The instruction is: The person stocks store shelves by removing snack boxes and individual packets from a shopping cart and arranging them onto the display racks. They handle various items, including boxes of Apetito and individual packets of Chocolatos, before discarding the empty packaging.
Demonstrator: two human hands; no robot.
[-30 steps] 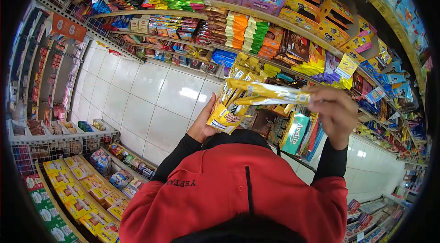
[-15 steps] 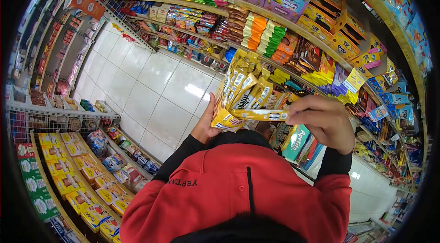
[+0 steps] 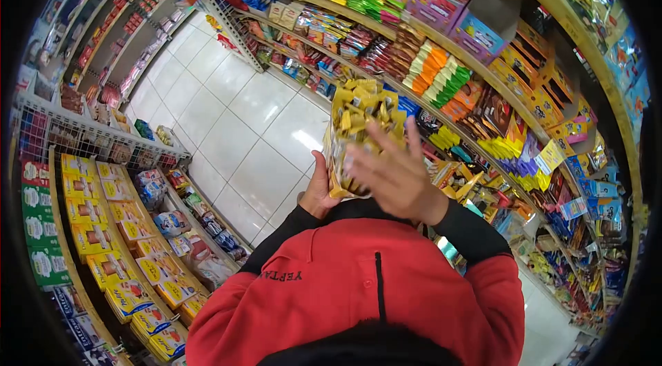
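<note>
My left hand point(image 3: 318, 188) grips the near left side of a yellow box point(image 3: 336, 171), its thumb pointing up along the wall. Yellow-gold wrapped snack sticks point(image 3: 367, 105) fill the box and rise above its rim, ends upward. Over the front of the box is my right hand point(image 3: 396, 174), its fingers spread and slightly smeared by motion, with nothing held in it. The right fingers overlap the sticks and hide part of the box front.
Shelves of packaged snacks curve along the right, with bright wrapped bars point(image 3: 434, 76) and purple cartons point(image 3: 448, 4). On the lower left, a shelf carries rows of yellow biscuit boxes point(image 3: 114, 266). White floor tiles point(image 3: 241, 124) run between the shelves.
My right hand has let go of the yellow stick pack it held and moved left over the box, fingers opened. The box remains in my left hand. The view has shifted a little.
</note>
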